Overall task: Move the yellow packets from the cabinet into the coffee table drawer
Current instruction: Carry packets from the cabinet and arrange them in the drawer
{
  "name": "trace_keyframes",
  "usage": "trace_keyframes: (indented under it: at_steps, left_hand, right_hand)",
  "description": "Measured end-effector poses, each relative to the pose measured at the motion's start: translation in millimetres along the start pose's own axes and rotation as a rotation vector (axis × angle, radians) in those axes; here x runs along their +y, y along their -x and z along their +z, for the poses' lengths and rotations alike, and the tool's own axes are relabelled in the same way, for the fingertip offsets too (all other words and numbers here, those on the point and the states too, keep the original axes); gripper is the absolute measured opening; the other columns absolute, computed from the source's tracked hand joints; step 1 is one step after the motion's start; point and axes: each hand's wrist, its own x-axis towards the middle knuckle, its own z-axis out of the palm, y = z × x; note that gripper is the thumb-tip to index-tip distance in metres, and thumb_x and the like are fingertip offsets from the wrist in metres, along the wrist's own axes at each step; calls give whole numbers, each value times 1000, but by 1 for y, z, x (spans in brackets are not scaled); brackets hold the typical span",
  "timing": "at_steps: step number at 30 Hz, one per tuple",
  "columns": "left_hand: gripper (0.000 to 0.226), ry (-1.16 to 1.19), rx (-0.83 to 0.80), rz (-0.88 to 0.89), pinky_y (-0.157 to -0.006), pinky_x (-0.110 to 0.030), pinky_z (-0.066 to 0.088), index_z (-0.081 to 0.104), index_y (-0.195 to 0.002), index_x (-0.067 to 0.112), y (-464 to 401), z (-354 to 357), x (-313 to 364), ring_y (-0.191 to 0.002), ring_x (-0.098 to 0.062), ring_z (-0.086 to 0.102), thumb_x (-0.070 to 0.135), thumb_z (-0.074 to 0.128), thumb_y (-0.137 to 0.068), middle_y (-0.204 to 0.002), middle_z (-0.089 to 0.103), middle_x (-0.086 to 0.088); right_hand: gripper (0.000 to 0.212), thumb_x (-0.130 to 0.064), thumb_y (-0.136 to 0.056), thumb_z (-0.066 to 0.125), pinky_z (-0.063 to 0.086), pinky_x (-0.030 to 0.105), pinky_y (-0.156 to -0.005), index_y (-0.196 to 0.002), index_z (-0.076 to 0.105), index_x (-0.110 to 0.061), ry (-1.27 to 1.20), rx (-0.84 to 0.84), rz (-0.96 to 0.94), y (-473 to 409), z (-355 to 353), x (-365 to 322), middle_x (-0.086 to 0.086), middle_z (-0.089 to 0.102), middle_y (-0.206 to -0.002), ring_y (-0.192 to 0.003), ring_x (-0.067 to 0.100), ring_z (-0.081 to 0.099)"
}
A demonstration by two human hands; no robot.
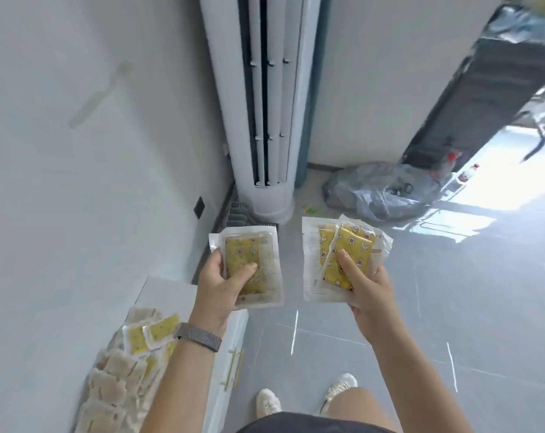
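Left hand (221, 284) grips yellow packets (249, 265); right hand (366, 285) pinches 2 more packets (343, 254); a loose pile (134, 348) lies below the left wrist.

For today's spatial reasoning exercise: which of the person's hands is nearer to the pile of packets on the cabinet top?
Left. The left hand, gripping packets, is just above and right of the pile. The right hand, also holding packets, is farther right, over the floor.
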Motion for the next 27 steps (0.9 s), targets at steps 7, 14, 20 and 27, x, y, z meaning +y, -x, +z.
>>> trace_keyframes:
  at_steps: [7, 14, 20, 27]
  left_hand:
    - [25, -113, -326, -32, -78, -34, 58, 63, -104, 13, 10, 141, -2, -92, -17, 69, -1, 69, -83, -98, 73, -3]
    - [27, -170, -660, -76, -64, -21, 56, 62, -104, 12, 64, 302, -19, -80, -8, 71, -6, 66, -84, -94, 73, -1]
    - [28, -223, -876, -129, -62, -24, 57, 62, -104, 10, 127, 419, -54, -77, -12, 71, -8, 66, -84, -90, 74, -2]
    - [28, -357, -1168, -181, -63, -27, 58, 63, -103, 12, 201, 516, -91, -78, -14, 72, -8, 66, -84, -86, 75, 1]
  right_hand:
    - [20, -17, -89, 66, 59, 27, -66, -109, 68, -17, -157, 370, -113, 28, -138, -38, 1, 75, -98, -87, 16, 72]
    - [30, -18, -85, 69, 59, 27, -67, -114, 67, -11, -250, 629, -182, 73, -278, -67, 8, 74, -106, -95, 22, 72]
    - [25, -15, -87, 67, 57, 25, -64, -112, 67, -11, -333, 809, -259, 124, -378, -74, 6, 75, -103, -93, 20, 73]
    - [30, -17, -82, 70, 60, 26, -69, -111, 65, -11, -490, 1123, -339, 188, -458, -60, 5, 75, -102, -90, 18, 73]
